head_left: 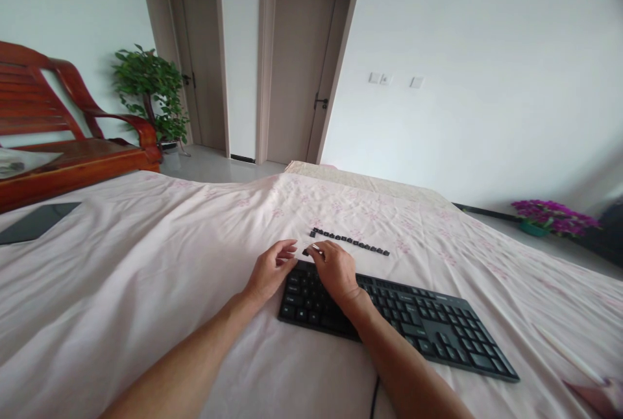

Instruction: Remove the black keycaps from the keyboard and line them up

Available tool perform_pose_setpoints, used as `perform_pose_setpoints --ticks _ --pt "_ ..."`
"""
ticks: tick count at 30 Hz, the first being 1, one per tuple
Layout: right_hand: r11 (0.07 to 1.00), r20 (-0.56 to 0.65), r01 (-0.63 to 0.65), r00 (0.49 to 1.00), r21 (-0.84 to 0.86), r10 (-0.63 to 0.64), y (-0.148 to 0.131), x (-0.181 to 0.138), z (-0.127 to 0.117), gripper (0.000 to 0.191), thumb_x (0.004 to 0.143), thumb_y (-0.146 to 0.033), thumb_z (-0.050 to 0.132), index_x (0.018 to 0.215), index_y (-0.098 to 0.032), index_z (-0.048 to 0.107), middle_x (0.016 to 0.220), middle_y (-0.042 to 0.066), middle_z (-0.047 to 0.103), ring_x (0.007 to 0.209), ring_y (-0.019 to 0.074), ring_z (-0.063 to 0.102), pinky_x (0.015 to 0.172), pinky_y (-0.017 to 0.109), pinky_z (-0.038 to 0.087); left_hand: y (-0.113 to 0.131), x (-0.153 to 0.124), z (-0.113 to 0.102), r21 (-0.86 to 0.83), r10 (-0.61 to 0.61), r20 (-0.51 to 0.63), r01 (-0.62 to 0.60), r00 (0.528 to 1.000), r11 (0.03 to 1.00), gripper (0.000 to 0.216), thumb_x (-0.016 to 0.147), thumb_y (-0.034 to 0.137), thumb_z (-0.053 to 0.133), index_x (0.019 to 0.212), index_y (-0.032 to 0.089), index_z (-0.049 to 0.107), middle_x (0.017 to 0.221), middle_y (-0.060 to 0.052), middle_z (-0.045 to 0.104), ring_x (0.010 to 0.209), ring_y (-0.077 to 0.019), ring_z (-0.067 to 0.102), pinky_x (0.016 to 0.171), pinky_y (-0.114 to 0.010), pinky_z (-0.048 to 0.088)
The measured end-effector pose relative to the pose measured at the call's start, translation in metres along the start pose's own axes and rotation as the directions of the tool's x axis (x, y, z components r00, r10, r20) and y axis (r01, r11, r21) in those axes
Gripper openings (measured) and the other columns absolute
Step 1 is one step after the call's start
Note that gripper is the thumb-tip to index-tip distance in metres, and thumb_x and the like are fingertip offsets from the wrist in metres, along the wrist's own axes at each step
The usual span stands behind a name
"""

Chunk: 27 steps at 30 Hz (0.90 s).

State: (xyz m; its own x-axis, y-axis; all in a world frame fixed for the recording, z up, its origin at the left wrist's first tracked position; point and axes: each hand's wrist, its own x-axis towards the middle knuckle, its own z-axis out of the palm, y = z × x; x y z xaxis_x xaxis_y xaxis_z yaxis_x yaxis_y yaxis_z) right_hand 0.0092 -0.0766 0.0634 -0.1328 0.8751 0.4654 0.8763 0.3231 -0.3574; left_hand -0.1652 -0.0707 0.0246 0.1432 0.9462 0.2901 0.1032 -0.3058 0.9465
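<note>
A black keyboard [418, 315] lies slantwise on the pink cloth, its left part beneath my right hand [333, 268]. My right hand is closed in a pinch just beyond the keyboard's far edge. A small, thin silvery tool [316, 247] shows at its fingertips, too small to name. By those fingertips is a dark keycap [305, 252]. My left hand [270, 270] is beside the keyboard's far left corner, fingers curved and apart, with nothing visible in them. Beyond both hands runs a slanting row of several loose black keycaps [350, 240], with one keycap [312, 234] below its left end.
Wrinkled, flower-patterned cloth [195, 237] covers the surface. A dark flat panel [36, 223] lies at far left. The keyboard's cable [374, 398] runs toward me under my right forearm. A wooden bench [73, 146], a potted plant [150, 88] and doors [302, 69] stand farther back.
</note>
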Motion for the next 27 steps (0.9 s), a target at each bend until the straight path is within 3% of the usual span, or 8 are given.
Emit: perform_pose_setpoints --ticks 4,10,18,27 --pt "0.981 0.102 -0.162 0.98 -0.111 0.173 0.017 0.024 -0.008 0.026 0.089 -0.041 0.048 0.088 -0.027 0.07 0.087 0.003 0.071 0.082 0.0194 0.063 0.064 0.026 0.036 -0.003 0.002 -0.002 0.087 -0.05 -0.031 0.052 0.998 0.995 0.036 0.079 0.027 0.057 0.113 0.017 0.06 0.104 -0.008 0.067 0.092 -0.0179 0.064 0.086 -0.031 0.049" --pt "0.934 0.193 -0.238 0.936 -0.268 0.294 0.045 0.058 0.004 0.026 0.088 -0.035 0.046 0.091 -0.025 0.07 0.091 0.005 0.07 0.087 0.0197 0.062 0.067 0.026 0.035 -0.006 0.005 -0.003 0.144 -0.058 0.002 0.057 0.998 0.988 0.032 0.079 0.022 0.052 0.109 0.018 0.063 0.102 -0.006 0.069 0.093 -0.0176 0.064 0.088 -0.03 0.049" --pt "0.934 0.205 -0.228 0.935 -0.274 0.288 0.061 0.072 0.027 0.026 0.088 -0.035 0.045 0.094 -0.026 0.069 0.094 0.006 0.07 0.088 0.0201 0.062 0.067 0.026 0.036 -0.007 0.006 -0.004 0.18 -0.043 0.02 0.039 0.999 0.983 0.029 0.078 0.02 0.052 0.102 0.018 0.067 0.105 -0.006 0.069 0.094 -0.0169 0.064 0.088 -0.028 0.049" --pt "0.939 0.209 -0.225 0.936 -0.261 0.283 0.07 0.073 0.036 0.024 0.088 -0.035 0.047 0.092 -0.027 0.07 0.091 0.005 0.07 0.086 0.0203 0.063 0.068 0.026 0.037 -0.007 0.006 -0.004 0.211 -0.024 0.018 0.02 1.0 0.977 0.026 0.078 0.019 0.051 0.099 0.018 0.068 0.101 -0.005 0.07 0.092 -0.0161 0.064 0.086 -0.026 0.049"
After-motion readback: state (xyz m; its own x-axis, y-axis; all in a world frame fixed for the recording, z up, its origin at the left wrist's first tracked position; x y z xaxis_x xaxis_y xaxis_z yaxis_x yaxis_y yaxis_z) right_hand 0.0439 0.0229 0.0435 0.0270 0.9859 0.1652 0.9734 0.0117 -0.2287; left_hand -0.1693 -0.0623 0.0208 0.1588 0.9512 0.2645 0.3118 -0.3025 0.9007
